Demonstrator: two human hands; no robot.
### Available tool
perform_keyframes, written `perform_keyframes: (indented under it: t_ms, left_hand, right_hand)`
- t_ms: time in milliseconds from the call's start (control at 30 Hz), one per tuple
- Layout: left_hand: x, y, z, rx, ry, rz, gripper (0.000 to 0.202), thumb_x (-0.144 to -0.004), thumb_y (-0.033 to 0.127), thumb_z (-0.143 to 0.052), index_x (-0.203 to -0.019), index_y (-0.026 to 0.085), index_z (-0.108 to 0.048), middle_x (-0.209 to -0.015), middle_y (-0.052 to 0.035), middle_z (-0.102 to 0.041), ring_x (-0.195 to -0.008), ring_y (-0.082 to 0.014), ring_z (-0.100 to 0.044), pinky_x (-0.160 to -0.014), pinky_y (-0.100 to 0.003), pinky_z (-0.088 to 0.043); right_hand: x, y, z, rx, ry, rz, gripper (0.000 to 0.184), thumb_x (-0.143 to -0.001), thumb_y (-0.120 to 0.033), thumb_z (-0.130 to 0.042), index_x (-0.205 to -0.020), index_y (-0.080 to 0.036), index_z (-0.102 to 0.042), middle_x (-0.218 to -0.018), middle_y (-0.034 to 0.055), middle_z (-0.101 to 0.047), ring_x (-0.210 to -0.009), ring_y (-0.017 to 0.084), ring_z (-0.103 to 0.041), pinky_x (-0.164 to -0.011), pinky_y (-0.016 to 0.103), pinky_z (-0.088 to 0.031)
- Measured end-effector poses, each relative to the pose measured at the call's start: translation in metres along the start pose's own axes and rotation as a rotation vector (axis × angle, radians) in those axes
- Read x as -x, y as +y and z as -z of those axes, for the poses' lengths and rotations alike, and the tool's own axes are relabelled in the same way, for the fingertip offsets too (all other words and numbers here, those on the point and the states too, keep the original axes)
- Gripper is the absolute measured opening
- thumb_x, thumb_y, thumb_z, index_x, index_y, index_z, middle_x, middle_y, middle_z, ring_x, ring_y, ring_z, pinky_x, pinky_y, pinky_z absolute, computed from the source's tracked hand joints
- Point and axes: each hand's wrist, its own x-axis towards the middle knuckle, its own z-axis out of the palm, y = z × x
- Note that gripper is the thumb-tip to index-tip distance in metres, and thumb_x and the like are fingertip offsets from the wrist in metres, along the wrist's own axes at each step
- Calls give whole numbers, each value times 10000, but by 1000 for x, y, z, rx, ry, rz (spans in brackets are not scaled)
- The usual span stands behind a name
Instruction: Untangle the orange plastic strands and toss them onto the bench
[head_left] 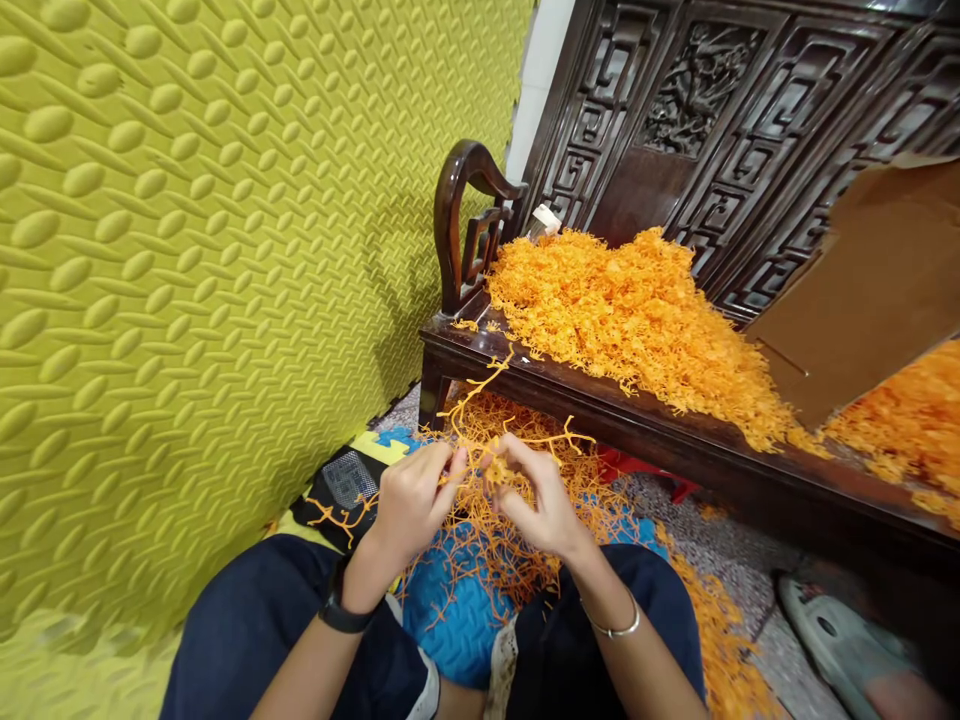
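My left hand point(422, 497) is closed in a pinch on an orange branching plastic sprue point(480, 388), whose thin arms stick out up, right and to the lower left. Close beside it, my right hand point(541, 497) has its thumb and fingers curled round a small cluster of orange pieces point(496, 470) at the middle of the sprue. The fingers partly hide where the pieces join the stems. Below both hands, a tangled heap of bare orange sprues point(517, 530) lies between my knees.
A dark carved wooden bench point(540, 375) bears a big pile of small orange pieces point(615, 310). A cardboard sheet point(862, 280) leans there on the right. Yellow foam matting point(225, 250) covers the left wall. A blue mat point(457, 630) lies below; a sandalled foot point(847, 640) is at lower right.
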Motion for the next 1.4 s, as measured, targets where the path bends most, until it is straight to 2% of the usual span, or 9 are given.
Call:
perform_keyframes:
  t_ms: [133, 267, 400, 500, 633, 833, 1100, 1233, 1400]
  left_hand:
    - [-2, -6, 4, 12, 13, 14, 301, -936, 226, -388, -660, 177, -498, -539, 20, -527, -463, -100, -470, -498, -211, -359]
    - [-2, -11, 8, 68, 21, 14, 289, -926, 221, -428, -646, 175, -481, -535, 27, -489, -462, -95, -441, -486, -214, -342]
    - [-3, -4, 9, 294, -91, -126, 352, -936, 168, -401, -585, 185, -422, -498, 46, -401, -441, -85, -377, -469, -217, -313]
    - [-3, 6, 6, 446, -123, -204, 348, -933, 141, -409, -589, 190, -389, -509, 57, -345, -443, -80, -328, -462, -227, -286]
    - [-1, 16, 3, 520, -130, -226, 318, -927, 118, -424, -621, 192, -377, -543, 60, -314, -458, -77, -318, -464, -235, -266]
    - [1, 20, 7, 552, -140, -207, 317, -934, 134, -417, -623, 189, -391, -545, 57, -316, -458, -76, -338, -462, -237, -270]
    - [0, 26, 15, 575, -166, -228, 331, -934, 119, -397, -612, 195, -380, -533, 52, -332, -465, -86, -329, -471, -254, -272]
    - [2, 34, 23, 606, -208, -275, 334, -940, 131, -388, -616, 204, -351, -530, 47, -330, -478, -99, -327, -471, -271, -266]
    - [5, 45, 40, 629, -239, -344, 371, -962, 169, -326, -593, 205, -341, -508, 30, -362, -477, -112, -337, -452, -282, -277]
  right_hand:
    - [2, 3, 3, -317, -34, -105, 133, -712, -154, -424, -820, -170, -499, -653, -16, -539, -470, 88, -476, -471, 224, -378]
    - [0, -1, 11, -699, 11, -102, 63, -716, -230, -468, -709, -168, -477, -545, -25, -484, -406, 77, -395, -427, 216, -324]
    - [-1, -12, 29, -985, 21, -159, 107, -690, -248, -448, -613, -175, -444, -460, -64, -324, -364, 56, -242, -414, 214, -302]
    - [3, -20, 45, -1118, 3, -200, 166, -715, -277, -401, -584, -178, -428, -439, -73, -263, -339, 50, -175, -387, 205, -278]
    - [8, -26, 57, -1182, 16, -212, 202, -732, -274, -379, -555, -178, -392, -431, -81, -226, -323, 42, -144, -379, 195, -278]
    - [8, -34, 66, -1246, -77, -253, 229, -758, -294, -359, -557, -189, -327, -423, -89, -218, -303, 32, -130, -352, 183, -260]
    - [22, -51, 80, -1194, -186, -409, 314, -796, -371, -371, -536, -203, -320, -398, -101, -201, -272, 21, -86, -292, 172, -176]
    - [35, -71, 82, -1179, -226, -366, 351, -838, -375, -358, -535, -198, -344, -383, -96, -174, -274, 26, -102, -296, 169, -179]
    - [49, -105, 78, -1068, -287, -288, 431, -853, -405, -376, -483, -197, -307, -327, -62, -201, -286, 35, -199, -319, 154, -199]
